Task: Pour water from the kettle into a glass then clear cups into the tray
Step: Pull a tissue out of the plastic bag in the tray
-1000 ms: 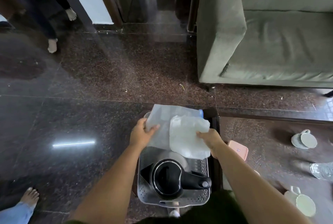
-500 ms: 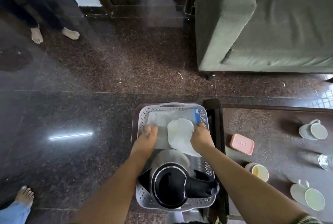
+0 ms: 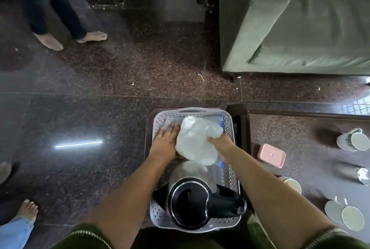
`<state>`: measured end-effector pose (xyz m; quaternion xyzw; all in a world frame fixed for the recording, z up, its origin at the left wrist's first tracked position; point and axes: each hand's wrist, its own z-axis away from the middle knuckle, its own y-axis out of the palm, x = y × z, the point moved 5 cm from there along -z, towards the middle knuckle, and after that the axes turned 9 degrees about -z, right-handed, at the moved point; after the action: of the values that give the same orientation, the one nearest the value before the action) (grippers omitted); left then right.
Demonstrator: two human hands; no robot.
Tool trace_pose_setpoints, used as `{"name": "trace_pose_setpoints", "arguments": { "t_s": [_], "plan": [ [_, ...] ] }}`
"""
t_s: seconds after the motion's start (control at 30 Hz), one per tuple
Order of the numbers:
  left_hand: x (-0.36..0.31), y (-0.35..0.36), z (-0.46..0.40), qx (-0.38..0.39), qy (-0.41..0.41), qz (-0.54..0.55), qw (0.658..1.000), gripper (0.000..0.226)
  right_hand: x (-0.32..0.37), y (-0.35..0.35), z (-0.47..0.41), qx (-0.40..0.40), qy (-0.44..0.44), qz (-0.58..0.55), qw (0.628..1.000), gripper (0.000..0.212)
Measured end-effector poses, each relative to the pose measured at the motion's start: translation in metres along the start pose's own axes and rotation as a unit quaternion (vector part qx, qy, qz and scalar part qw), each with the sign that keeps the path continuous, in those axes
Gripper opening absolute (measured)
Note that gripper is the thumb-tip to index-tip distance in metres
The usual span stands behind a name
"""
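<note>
Now that the plastic sheet and the white bag (image 3: pixel 195 142), which I was holding up above the tray (image 3: pixel 230 170) a second ago, have come down to lie inside its far half, I read this as lining or packing the tray before the real work starts. My left hand (image 3: pixel 166 142) lies flat with straight fingers pressing the sheet down, while my right hand (image 3: pixel 220 143) has its fingers curled on the edge of the white bag, gripping it. The kettle (image 3: pixel 192 198) stands in the near half of the tray, lid shut, handle pointing right, untouched. The cups (image 3: pixel 353 141) and the glass (image 3: pixel 358 175) lie well apart from the tray on the low table (image 3: pixel 300 132) to my right, next to a pink box (image 3: pixel 271 155). So nothing is poured yet and no cup is cleared; I judge that lifting the kettle comes next.
</note>
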<state>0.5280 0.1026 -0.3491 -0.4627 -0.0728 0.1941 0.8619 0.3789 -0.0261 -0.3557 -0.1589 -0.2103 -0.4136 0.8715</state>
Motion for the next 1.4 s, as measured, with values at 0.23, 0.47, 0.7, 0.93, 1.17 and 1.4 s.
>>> {"name": "trace_pose_setpoints", "arguments": {
  "t_s": [0.23, 0.47, 0.7, 0.93, 1.17, 1.4],
  "plan": [
    [-0.013, 0.005, 0.002, -0.084, 0.081, 0.04, 0.992, 0.073, -0.014, -0.004, -0.022, -0.042, 0.005, 0.039, 0.998, 0.047],
    [-0.01, 0.017, 0.007, -0.026, 0.05, 0.151, 0.987, 0.099, -0.014, -0.005, 0.009, -0.054, -0.004, -0.007, 0.999, 0.036],
    [-0.009, 0.025, 0.012, -0.031, -0.025, 0.154, 0.987, 0.109, -0.009, -0.006, 0.003, -0.043, -0.018, 0.028, 0.998, 0.04],
    [-0.011, 0.004, 0.015, -0.022, 0.003, 0.103, 0.994, 0.085, 0.015, -0.008, 0.01, -0.056, -0.073, 0.173, 0.981, 0.039],
    [-0.002, -0.052, 0.034, -0.025, -0.185, 0.463, 0.866, 0.058, 0.037, -0.024, 0.06, -0.051, -0.105, 0.123, 0.986, 0.039],
    [-0.087, -0.162, 0.056, 0.048, -0.085, 0.617, 0.781, 0.058, 0.072, -0.098, 0.172, 0.002, -0.198, -0.01, 0.98, 0.033]
  ]
}}
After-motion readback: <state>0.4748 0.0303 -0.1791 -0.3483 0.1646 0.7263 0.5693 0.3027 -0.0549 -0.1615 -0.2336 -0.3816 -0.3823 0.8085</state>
